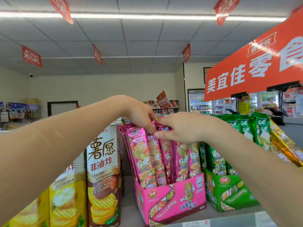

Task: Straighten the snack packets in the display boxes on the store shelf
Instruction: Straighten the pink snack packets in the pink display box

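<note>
Pink snack packets (144, 158) stand on end in the pink display box (180, 199) on the shelf (129, 210), leaning left and fanned unevenly, with their tops well above the box's low front wall. The left hand (139, 115) reaches in from above and pinches packet tops between curled fingertips. The right hand (180, 128) meets it there, its fingers curled narrow over the top of a neighbouring packet. The risk, as I judge it, lies in that height — the packets are tall, slick and held only at the foot. A sideways tug at the top could tip the whole row toward the brown chip carton (103, 169), or lift one packet clean out. Pushing hard to the right could crowd the green packets (216, 159) in the green display box (219, 190) just beside — or skid the light cardboard box itself.
</note>
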A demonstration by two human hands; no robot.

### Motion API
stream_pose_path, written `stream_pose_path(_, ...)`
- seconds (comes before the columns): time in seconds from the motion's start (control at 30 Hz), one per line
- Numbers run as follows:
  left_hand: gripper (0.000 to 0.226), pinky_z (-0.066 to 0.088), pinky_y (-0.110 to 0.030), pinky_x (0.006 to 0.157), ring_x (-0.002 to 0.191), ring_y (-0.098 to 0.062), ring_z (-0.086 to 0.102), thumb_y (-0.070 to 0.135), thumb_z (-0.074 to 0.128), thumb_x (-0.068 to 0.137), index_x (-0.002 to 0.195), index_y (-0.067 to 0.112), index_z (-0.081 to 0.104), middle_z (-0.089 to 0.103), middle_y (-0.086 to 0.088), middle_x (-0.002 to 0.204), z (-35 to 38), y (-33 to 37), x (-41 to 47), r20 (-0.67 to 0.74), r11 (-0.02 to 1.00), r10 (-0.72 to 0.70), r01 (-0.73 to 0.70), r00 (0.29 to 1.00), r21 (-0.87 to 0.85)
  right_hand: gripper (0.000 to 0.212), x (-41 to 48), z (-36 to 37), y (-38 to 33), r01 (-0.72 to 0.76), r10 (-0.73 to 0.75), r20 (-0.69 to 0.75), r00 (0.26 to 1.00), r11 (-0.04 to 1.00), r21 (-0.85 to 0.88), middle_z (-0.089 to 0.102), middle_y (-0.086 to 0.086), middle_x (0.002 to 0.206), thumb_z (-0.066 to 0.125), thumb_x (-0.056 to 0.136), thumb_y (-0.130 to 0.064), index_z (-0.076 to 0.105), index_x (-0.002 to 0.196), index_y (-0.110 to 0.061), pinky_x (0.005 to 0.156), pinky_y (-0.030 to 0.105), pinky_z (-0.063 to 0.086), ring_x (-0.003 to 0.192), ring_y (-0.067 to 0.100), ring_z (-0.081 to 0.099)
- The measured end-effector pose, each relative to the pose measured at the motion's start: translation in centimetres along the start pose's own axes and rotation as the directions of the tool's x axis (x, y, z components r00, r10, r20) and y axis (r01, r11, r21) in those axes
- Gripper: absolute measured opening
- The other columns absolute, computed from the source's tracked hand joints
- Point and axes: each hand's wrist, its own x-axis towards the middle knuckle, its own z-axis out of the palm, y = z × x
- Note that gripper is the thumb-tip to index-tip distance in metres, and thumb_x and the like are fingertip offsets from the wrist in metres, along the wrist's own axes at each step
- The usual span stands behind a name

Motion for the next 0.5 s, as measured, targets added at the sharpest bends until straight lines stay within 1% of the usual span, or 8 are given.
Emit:
stream_pose_path(0.07, 0.046, 0.038, -0.028, 0.074, 0.078, -0.010, 0.054, 0.047, 0.065, 0.088, 0.124, 0.018, 0.062, 0.056, 0.012, 0.081, 0.4, 0.1, -0.2, -0.062, 0.999, 0.013, -0.010, 0.998, 0.051, 0.060, -0.2, 1.2, -0.4, -0.008, 0.020, -0.226, 0.974, 0.999, 0.050, 0.055, -0.006, 0.127, 0.033, 0.089, -0.071, 0.045, 0.137, -0.036, 0.097, 0.053, 0.037, 0.121, 0.018, 0.051)
stream_pose_path(0.13, 0.041, 0.039, -0.028, 0.063, 0.071, -0.010, 0.055, 0.052, 0.064, 0.086, 0.106, 0.017, 0.069, 0.059, 0.008, 0.074, 0.7, 0.3, -0.5, -0.137, 0.992, 0.016, 0.002, 0.990, 0.127, 0.054, -0.7, 2.9, -0.6, 0.004, 0.077, -0.461, 0.884, 0.985, 0.171, 0.055, -0.009, 0.118, 0.042, 0.088, -0.068, 0.054, 0.127, -0.034, 0.098, 0.047, 0.036, 0.115, 0.014, 0.051)
stream_pose_path(0.2, 0.048, 0.038, -0.027, 0.056, 0.063, -0.015, 0.055, 0.060, 0.061, 0.084, 0.092, 0.013, 0.070, 0.059, 0.004, 0.066, 1.0, 0.4, -0.6, -0.202, 0.980, 0.020, 0.021, 0.979, 0.200, 0.052, -1.4, 4.1, -0.5, 0.037, 0.135, -0.575, 0.807, 0.960, 0.278, 0.054, -0.012, 0.118, 0.043, 0.086, -0.067, 0.056, 0.124, -0.033, 0.101, 0.042, 0.032, 0.114, 0.010, 0.049)
stream_pose_path(0.27, 0.055, 0.036, -0.026, 0.051, 0.053, -0.015, 0.049, 0.064, 0.062, 0.082, 0.077, 0.009, 0.068, 0.053, 0.003, 0.056, 1.1, 0.5, -0.6, -0.253, 0.974, 0.025, 0.033, 0.967, 0.222, 0.056, -2.1, 4.8, -0.2, 0.037, 0.125, -0.583, 0.802, 0.966, 0.258, 0.054, -0.011, 0.121, 0.035, 0.088, -0.067, 0.054, 0.127, -0.031, 0.104, 0.041, 0.030, 0.117, 0.010, 0.048)
stream_pose_path(0.33, 0.056, 0.034, -0.025, 0.048, 0.046, -0.016, 0.042, 0.062, 0.065, 0.081, 0.062, 0.009, 0.061, 0.046, 0.003, 0.048, 1.3, 0.5, -0.7, -0.311, 0.975, 0.029, 0.042, 0.950, 0.219, 0.059, -2.5, 5.1, -0.2, 0.032, 0.079, -0.552, 0.830, 0.981, 0.189, 0.054, -0.010, 0.129, 0.030, 0.090, -0.065, 0.048, 0.134, -0.030, 0.108, 0.041, 0.028, 0.124, 0.012, 0.046)
stream_pose_path(0.37, 0.055, 0.034, -0.025, 0.047, 0.045, -0.016, 0.041, 0.060, 0.067, 0.081, 0.058, 0.010, 0.059, 0.044, 0.003, 0.046, 1.4, 0.6, -0.8, -0.332, 0.977, 0.029, 0.044, 0.943, 0.210, 0.059, -2.8, 5.1, -0.2, 0.029, 0.067, -0.534, 0.843, 0.985, 0.171, 0.053, -0.009, 0.134, 0.031, 0.092, -0.064, 0.045, 0.137, -0.029, 0.111, 0.041, 0.026, 0.129, 0.012, 0.043)
stream_pose_path(0.43, 0.052, 0.034, -0.025, 0.047, 0.046, -0.016, 0.041, 0.054, 0.069, 0.082, 0.056, 0.011, 0.057, 0.044, 0.002, 0.046, 1.6, 0.9, -1.1, -0.362, 0.982, 0.026, 0.045, 0.932, 0.186, 0.059, -3.0, 4.8, 0.0, 0.032, 0.051, -0.498, 0.866, 0.987, 0.156, 0.048, -0.006, 0.142, 0.036, 0.094, -0.060, 0.040, 0.143, -0.027, 0.115, 0.042, 0.023, 0.137, 0.013, 0.036)
stream_pose_path(0.5, 0.047, 0.035, -0.025, 0.048, 0.048, -0.016, 0.044, 0.050, 0.068, 0.085, 0.060, 0.012, 0.060, 0.048, 0.002, 0.049, 1.6, 1.2, -1.4, -0.393, 0.985, 0.035, 0.036, 0.919, 0.172, 0.061, -3.2, 4.4, 0.2, 0.029, 0.044, -0.461, 0.886, 0.988, 0.150, 0.043, -0.005, 0.147, 0.036, 0.096, -0.059, 0.036, 0.146, -0.024, 0.117, 0.042, 0.022, 0.141, 0.014, 0.030)
